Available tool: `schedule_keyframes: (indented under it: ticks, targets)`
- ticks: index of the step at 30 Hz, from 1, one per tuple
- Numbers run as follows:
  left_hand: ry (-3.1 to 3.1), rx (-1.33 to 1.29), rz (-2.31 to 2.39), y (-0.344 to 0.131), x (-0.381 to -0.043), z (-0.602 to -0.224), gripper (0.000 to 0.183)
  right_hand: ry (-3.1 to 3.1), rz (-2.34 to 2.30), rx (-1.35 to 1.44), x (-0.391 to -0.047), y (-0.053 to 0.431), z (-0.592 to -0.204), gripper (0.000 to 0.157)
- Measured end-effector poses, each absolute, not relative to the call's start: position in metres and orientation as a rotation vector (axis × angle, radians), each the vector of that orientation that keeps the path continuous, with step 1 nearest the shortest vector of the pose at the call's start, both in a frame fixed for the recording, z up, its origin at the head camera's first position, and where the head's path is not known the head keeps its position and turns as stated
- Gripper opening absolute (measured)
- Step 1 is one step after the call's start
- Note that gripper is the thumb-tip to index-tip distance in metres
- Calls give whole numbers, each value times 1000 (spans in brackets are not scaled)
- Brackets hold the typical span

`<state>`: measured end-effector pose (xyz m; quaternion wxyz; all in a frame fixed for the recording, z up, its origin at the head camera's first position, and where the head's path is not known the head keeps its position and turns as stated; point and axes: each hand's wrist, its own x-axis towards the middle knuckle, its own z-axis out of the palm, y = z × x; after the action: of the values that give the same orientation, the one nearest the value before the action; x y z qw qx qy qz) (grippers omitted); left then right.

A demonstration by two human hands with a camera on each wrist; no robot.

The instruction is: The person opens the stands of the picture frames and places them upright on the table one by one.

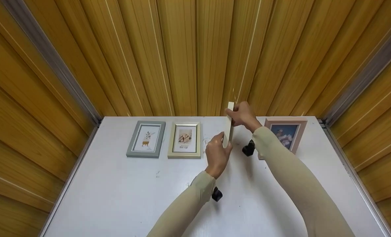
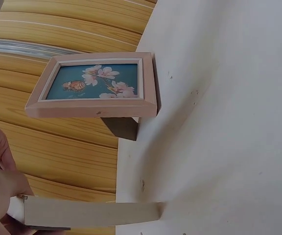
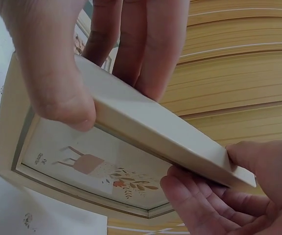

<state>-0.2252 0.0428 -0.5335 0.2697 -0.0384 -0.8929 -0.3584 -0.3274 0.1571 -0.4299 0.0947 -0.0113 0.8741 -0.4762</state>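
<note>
Both hands hold a cream-white picture frame [image 1: 228, 130], seen edge-on in the head view. My left hand [image 1: 216, 156] grips its near, lower part, thumb on one side and fingers on the other. Higher up, my right hand [image 1: 244, 115] pinches the far part of the edge. The right wrist view shows the held frame's front [image 3: 9, 122], with a chair and leafy sprigs behind the glass; there my left hand [image 3: 53, 63] is large at upper left and my right hand [image 3: 244, 186] at lower right. In the left wrist view, the frame's side [image 2: 92, 213] reaches down to the tabletop.
A grey-green frame [image 1: 130, 140] and a pale gold frame [image 1: 170, 141] stand to the left on the white table [image 1: 116, 197]. At right is a pink frame [image 1: 303, 131] with a flower picture, propped by a back stand [image 2: 124, 128]. Wood-look panels [image 1: 182, 59] rise behind.
</note>
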Motion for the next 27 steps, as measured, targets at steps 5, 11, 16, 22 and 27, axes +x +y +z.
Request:
schedule_keyframes:
  ticks: [5, 11, 16, 22, 27]
  targets:
    - [-2414, -126, -980, 41, -222, -529, 40, 2574, -1431, -53, -326, 160, -430, 36]
    - [-2391, -208, -1109, 37, -217, -524, 45, 2555, -1453, -86, -325, 167, -428, 36]
    - [-2332, -288, -1290, 30, -215, -527, 46, 2561, -1464, -149, -323, 173, -427, 37]
    - [-2300, -347, -1530, 24, -213, -538, 41, 2555, -1461, -195, -319, 180, -425, 39]
    - [-2289, -404, -1650, 24, -210, -542, 37, 2543, -1473, -240, -316, 184, -423, 41]
